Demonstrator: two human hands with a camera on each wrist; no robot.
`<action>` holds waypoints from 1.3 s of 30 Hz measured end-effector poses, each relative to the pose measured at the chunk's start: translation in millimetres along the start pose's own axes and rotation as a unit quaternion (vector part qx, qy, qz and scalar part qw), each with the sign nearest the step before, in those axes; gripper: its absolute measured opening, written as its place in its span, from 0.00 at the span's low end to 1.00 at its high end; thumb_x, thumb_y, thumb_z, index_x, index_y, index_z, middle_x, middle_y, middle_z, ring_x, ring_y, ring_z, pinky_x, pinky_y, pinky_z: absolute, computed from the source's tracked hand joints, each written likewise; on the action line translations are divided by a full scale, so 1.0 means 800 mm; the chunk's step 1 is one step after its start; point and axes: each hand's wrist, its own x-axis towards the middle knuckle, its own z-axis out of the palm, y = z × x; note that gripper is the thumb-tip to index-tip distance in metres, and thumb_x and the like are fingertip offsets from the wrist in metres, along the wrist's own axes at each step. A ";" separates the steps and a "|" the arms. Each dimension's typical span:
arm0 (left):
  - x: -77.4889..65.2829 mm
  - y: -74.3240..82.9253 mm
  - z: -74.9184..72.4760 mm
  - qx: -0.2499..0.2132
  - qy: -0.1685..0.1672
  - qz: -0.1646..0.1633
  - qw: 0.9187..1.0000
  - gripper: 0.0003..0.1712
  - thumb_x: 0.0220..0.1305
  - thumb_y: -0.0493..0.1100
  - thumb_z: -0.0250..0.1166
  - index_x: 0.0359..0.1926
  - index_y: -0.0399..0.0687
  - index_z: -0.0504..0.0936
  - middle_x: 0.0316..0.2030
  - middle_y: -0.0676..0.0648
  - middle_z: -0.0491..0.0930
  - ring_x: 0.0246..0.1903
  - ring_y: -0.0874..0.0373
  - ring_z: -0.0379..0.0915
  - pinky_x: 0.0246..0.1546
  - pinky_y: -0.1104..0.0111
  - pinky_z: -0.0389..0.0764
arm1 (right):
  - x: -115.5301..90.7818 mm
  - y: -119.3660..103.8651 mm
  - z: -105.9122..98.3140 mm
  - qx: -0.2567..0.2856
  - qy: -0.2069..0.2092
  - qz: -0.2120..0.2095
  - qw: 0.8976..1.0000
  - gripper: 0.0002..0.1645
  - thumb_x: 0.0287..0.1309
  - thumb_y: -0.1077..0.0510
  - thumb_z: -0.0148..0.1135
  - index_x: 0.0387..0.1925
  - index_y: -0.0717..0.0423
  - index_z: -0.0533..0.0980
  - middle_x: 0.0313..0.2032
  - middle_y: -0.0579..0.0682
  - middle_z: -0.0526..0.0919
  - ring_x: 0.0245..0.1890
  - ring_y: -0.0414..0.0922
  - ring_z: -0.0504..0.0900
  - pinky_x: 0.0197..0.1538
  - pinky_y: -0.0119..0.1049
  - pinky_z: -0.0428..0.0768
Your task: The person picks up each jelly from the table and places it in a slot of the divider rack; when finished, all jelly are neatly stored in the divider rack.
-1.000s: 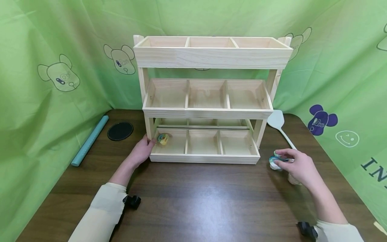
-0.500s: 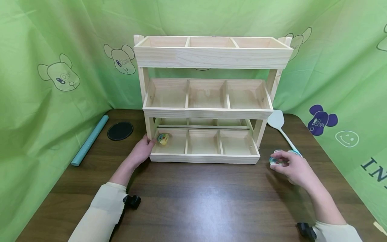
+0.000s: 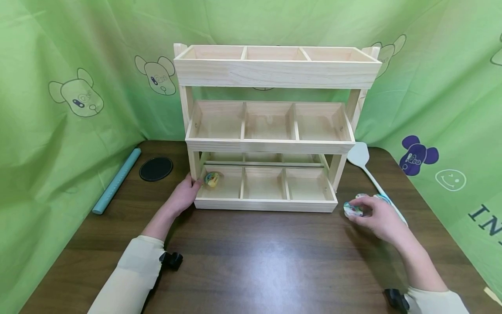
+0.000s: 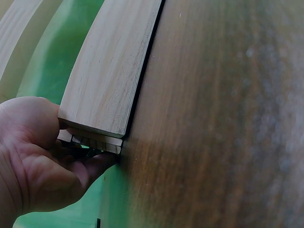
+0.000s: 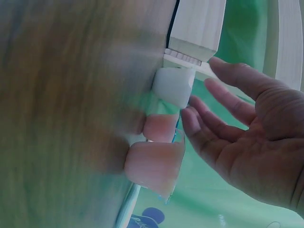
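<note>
White cup (image 5: 172, 87) now nearer wooden shelf (image 3: 266, 73), right hand (image 3: 381, 220) beside it

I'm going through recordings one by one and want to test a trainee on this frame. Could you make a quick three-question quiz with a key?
1. Multiple choice: In the head view, which section of the bottom front tray holds the small yellow item?
A) left
B) middle
C) right

2. True or false: The left hand grips the wooden rack near its lower left end.

3. Count: In the right wrist view, how many cups show near the right hand?

Key:
1. A, left.
2. True; the left wrist view also shows this hand on the rack's end.
3. Three: one white and two pinkish.
</note>
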 end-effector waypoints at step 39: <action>0.000 -0.001 0.000 -0.002 -0.003 -0.004 1.000 0.34 0.82 0.48 0.41 0.77 0.31 0.47 0.72 0.26 0.57 0.72 0.37 0.52 0.71 0.45 0.54 | 0.002 -0.014 0.006 -0.026 -0.034 0.038 0.998 0.27 0.45 0.57 0.78 0.47 0.68 0.83 0.42 0.63 0.84 0.39 0.55 0.78 0.40 0.46 0.75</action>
